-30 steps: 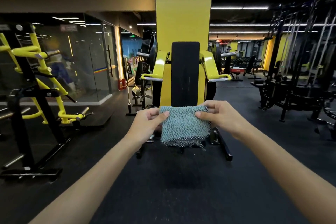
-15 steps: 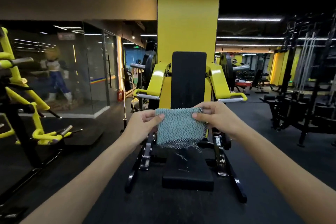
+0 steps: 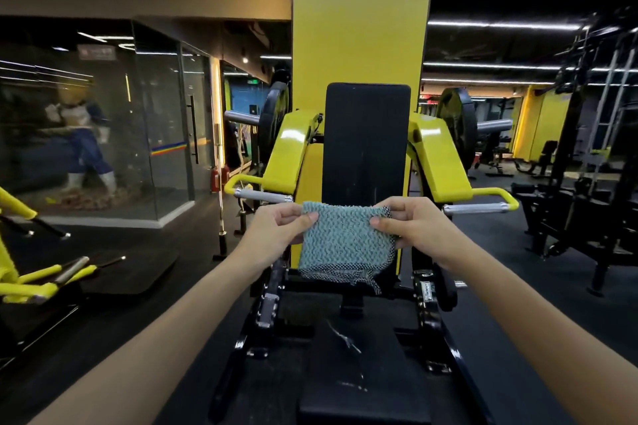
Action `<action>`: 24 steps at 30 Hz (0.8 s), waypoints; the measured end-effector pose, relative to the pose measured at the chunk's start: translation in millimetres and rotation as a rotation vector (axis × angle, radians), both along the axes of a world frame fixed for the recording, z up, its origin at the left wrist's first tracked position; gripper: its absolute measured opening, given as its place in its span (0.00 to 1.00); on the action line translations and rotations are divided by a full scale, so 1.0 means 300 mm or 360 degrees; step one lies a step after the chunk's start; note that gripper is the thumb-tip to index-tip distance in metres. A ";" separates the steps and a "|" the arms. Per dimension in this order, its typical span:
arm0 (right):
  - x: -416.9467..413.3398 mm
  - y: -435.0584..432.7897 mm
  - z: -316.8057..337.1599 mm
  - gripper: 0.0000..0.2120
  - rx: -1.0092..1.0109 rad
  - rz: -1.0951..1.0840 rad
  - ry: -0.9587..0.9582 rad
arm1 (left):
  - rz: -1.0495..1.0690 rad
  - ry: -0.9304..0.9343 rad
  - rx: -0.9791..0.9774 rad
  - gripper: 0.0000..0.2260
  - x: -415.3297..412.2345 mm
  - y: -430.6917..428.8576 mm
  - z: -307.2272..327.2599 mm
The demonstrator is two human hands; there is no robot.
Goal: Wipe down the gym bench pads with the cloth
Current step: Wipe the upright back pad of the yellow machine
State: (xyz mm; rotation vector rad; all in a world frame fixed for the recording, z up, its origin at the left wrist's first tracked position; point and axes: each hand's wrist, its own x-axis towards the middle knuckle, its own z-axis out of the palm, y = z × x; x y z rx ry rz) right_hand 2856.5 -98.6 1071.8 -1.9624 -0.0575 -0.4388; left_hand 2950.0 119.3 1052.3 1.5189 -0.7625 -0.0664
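A folded grey-green knitted cloth (image 3: 343, 245) hangs in the air in front of me. My left hand (image 3: 279, 228) pinches its left upper edge and my right hand (image 3: 411, 228) pinches its right upper edge. Behind the cloth stands the upright black back pad (image 3: 367, 141) of a yellow press machine. The black seat pad (image 3: 359, 366) lies below the cloth, with pale scuff marks on its surface. The cloth touches neither pad and hides the back pad's lower end.
Yellow machine arms with grey handles (image 3: 262, 196) (image 3: 476, 208) reach out on both sides of the back pad. A yellow pillar (image 3: 360, 10) rises behind. Another yellow machine (image 3: 31, 283) is at the left, black racks (image 3: 587, 183) at the right, a glass wall (image 3: 138, 121) beyond.
I have come closer to the machine; it now looms larger and the seat pad lies right beneath my hands. Both hands keep holding the cloth the same way.
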 end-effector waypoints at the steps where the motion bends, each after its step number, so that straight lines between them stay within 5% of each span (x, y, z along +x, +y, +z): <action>1: 0.074 -0.029 0.003 0.03 -0.0007 -0.0014 -0.0009 | -0.0005 0.0000 -0.0011 0.05 0.075 -0.030 0.005; 24: 1.328 -0.751 0.192 0.04 -0.0084 -0.0008 -0.0195 | 0.0161 -0.0239 0.0059 0.04 1.342 -0.754 0.189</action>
